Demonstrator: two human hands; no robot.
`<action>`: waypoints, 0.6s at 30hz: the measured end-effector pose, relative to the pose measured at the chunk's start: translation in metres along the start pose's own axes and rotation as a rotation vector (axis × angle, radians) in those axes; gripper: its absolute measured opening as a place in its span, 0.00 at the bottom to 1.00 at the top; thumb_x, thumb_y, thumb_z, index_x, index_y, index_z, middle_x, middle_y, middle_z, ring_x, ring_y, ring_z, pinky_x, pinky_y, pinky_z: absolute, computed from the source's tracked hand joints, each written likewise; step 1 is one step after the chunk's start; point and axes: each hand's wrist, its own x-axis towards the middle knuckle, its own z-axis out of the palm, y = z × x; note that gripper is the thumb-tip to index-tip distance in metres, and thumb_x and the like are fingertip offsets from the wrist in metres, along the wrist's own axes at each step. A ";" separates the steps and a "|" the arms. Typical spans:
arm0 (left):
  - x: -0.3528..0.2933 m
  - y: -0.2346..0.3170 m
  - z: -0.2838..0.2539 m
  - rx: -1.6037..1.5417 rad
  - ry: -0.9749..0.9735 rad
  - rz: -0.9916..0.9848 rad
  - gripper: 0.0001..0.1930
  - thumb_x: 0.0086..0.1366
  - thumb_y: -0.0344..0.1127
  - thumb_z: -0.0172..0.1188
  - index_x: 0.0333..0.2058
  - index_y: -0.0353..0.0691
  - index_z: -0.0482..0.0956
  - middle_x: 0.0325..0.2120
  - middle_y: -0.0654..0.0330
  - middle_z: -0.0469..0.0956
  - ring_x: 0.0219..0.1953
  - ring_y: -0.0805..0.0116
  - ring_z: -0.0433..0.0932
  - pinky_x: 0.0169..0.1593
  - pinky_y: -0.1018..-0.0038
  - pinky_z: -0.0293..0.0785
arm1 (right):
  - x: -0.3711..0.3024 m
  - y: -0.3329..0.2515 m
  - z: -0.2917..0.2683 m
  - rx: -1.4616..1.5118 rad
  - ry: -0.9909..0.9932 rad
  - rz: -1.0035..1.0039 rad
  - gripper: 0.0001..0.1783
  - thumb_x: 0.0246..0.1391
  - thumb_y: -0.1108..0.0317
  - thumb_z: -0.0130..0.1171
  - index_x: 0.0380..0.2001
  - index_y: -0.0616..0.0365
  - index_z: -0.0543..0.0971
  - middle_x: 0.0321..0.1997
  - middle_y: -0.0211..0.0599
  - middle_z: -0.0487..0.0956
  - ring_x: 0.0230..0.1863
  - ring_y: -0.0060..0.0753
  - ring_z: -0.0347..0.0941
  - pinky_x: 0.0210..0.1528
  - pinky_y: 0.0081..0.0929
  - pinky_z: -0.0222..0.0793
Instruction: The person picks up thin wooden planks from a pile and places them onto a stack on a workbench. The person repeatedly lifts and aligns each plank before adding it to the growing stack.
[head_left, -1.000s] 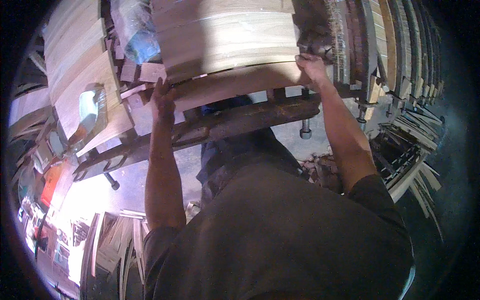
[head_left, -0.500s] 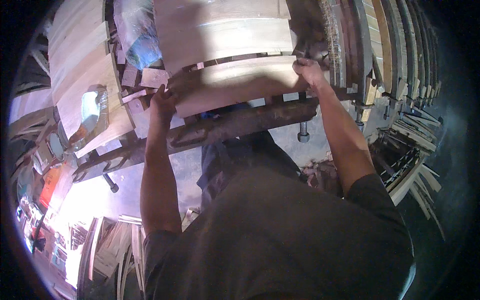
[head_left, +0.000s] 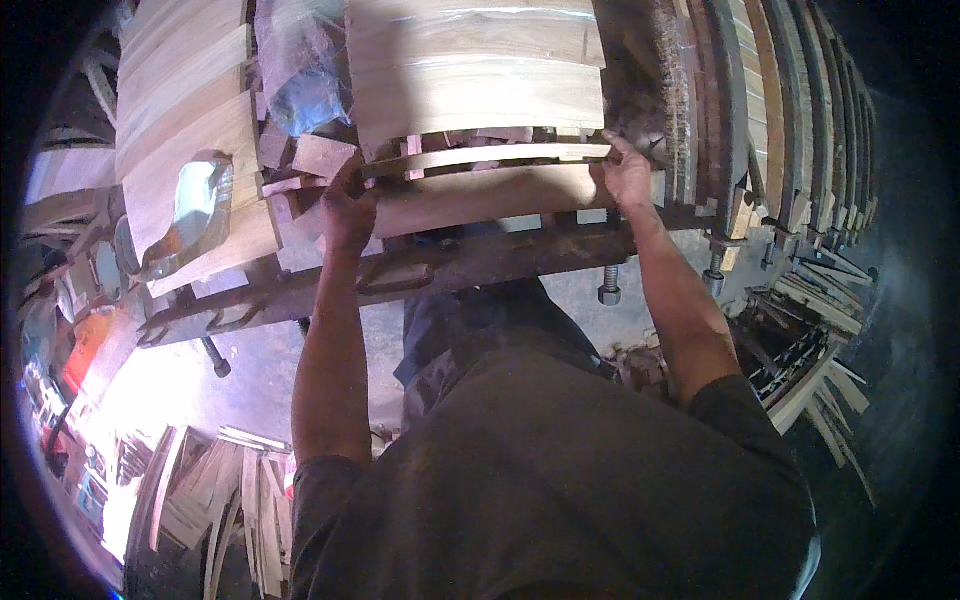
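Observation:
My left hand (head_left: 350, 212) and my right hand (head_left: 628, 178) grip opposite ends of a wooden board (head_left: 490, 197). Its pale long edge faces up, and its broad face is turned toward me. Just beyond it, across a narrow gap, lie several light boards (head_left: 480, 95) side by side. A dark metal bar (head_left: 500, 262) runs along the near side, below the held board. Close to my left hand sits a small wooden block (head_left: 325, 157). My fingertips on the far side of the board are partly hidden.
A plastic-wrapped bundle (head_left: 305, 95) lies between the boards and another wooden panel (head_left: 190, 110) at left. On that panel rests a shiny clear container (head_left: 203, 200). Bolts (head_left: 610, 285) hang beneath the bar. Clamp bars (head_left: 735, 110) line the right. Wood strips (head_left: 255, 500) lie at lower left.
The board has tipped from lying nearly flat to standing more on edge, so its long edge now shows. Both hands have turned with it, and the whole view has shifted slightly.

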 end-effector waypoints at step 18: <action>-0.055 0.013 -0.211 0.113 0.978 0.104 0.50 0.57 0.30 0.70 0.68 0.27 0.42 0.66 0.37 0.53 0.69 0.46 0.55 0.71 0.54 0.49 | -0.029 -0.179 0.024 0.384 0.024 -0.198 0.17 0.56 0.81 0.58 0.49 0.60 0.80 0.43 0.36 0.83 0.45 0.24 0.77 0.51 0.24 0.72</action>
